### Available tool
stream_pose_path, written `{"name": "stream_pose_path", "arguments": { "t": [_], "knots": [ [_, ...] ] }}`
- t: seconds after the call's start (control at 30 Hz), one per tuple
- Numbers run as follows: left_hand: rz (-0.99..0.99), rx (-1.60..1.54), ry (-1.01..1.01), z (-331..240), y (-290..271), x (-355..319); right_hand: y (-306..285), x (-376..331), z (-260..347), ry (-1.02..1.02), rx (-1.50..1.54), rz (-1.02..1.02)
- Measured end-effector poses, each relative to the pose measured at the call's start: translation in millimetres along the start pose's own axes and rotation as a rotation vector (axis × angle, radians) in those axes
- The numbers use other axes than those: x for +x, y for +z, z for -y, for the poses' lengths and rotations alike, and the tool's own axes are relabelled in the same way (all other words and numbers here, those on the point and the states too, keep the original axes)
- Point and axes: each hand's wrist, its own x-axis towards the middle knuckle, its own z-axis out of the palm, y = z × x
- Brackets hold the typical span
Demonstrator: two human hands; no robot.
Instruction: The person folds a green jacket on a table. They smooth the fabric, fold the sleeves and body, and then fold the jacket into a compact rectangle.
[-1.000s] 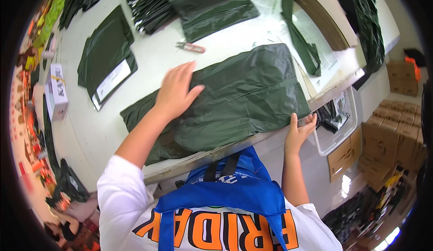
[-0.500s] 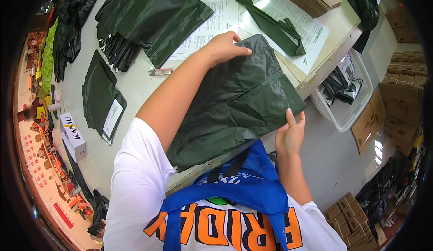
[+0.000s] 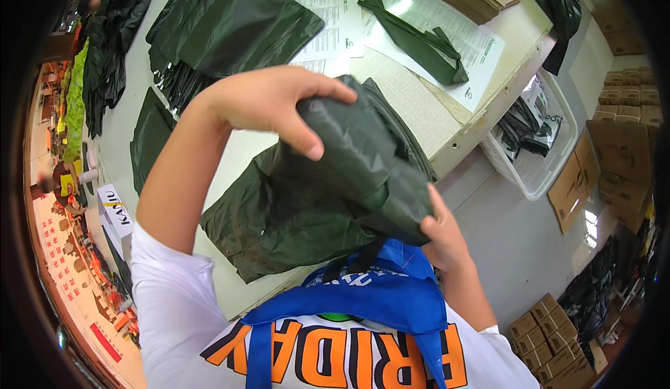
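Observation:
A shiny dark green sheet of thin waterproof-looking material [image 3: 335,179] is held bent over between my two hands at the table's near edge. My left hand [image 3: 269,106] arches over its far left part, thumb on the top face and fingers closed at the far fold. My right hand [image 3: 447,239] grips the right near corner, its thumb on top and its other fingers partly hidden. The sheet's loose left end lies crumpled on the table [image 3: 209,172]. Beyond my left hand is a stack of folded dark green pieces [image 3: 251,26].
Printed paper sheets [image 3: 481,61] lie at the back, with a dark green strip [image 3: 419,40] on top. A white plastic basket [image 3: 537,186] holding bagged items stands past the right edge. At left is a small white box [image 3: 115,211]. Brown cartons [image 3: 551,333] stand on the floor.
The sheet was spread flatter; its far and right edges are now lifted and folded toward me. My left hand has shifted left and nearer. My right hand has lowered slightly.

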Motion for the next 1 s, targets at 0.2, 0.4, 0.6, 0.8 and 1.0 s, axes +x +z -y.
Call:
{"name": "stream_pose_path", "arguments": {
  "t": [0.2, 0.4, 0.6, 0.8, 1.0],
  "knots": [
    [-0.132, 0.693, 0.081, -0.8, 18.0, 47.2, -6.7, 16.1, 15.7, -0.133, -1.231, 0.167],
    [0.027, 0.263, -0.143, 50.0, 17.6, 110.0, 23.1, 18.6, 18.1, -0.183, -1.581, -0.332],
    [-0.052, 0.165, -0.126, 69.3, 19.2, 124.3, 34.5, 24.8, 17.7, -0.587, -1.405, -0.345],
    [-0.464, 0.121, -0.07, 77.9, 47.6, 105.4, 9.0, 80.9, 16.3, -0.397, -1.608, -0.466],
    [-1.048, 0.424, 0.06, 90.4, 117.8, -19.1, 8.0, 57.8, 34.3, -0.546, -1.444, -0.523]
  ]
}}
